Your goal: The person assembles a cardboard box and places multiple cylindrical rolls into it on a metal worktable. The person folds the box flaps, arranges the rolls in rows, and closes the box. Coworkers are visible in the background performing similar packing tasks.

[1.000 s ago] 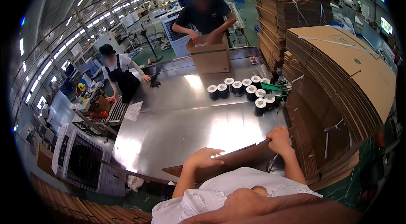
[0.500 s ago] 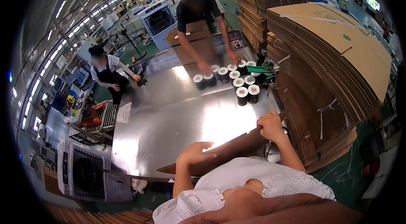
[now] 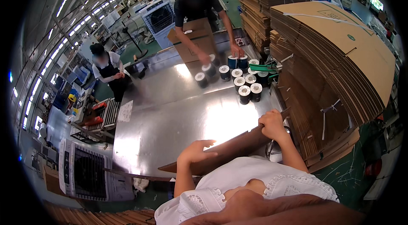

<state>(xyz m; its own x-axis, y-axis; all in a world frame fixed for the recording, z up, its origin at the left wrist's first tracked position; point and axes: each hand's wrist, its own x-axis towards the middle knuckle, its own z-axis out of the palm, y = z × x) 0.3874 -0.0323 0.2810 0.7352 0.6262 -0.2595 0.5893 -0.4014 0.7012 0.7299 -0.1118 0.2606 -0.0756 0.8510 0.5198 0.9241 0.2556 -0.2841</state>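
A brown flat-folded cardboard carton (image 3: 233,147) stands tilted along the near edge of the metal table, close to my body. My right hand (image 3: 273,124) is closed round its upper right part. Further left, my left hand (image 3: 194,155) straddles the top edge, fingers stretched on the far side and thumb on the near side. Beyond the carton stand several dark spools with white round tops (image 3: 244,89) in a group on the table. My hands are apart from them.
Across the metal table (image 3: 161,118) a person (image 3: 197,10) handles spools beside an upright open carton (image 3: 196,44). Another person (image 3: 106,65) stands at the left edge. Tall stacks of flat cartons (image 3: 331,55) rise at my right. A green tape dispenser (image 3: 264,67) sits beside the spools.
The person across the table has shifted spools, and some now stand apart or are in that person's hands. The person at left has drawn both hands together. My hands and carton stay nearly still.
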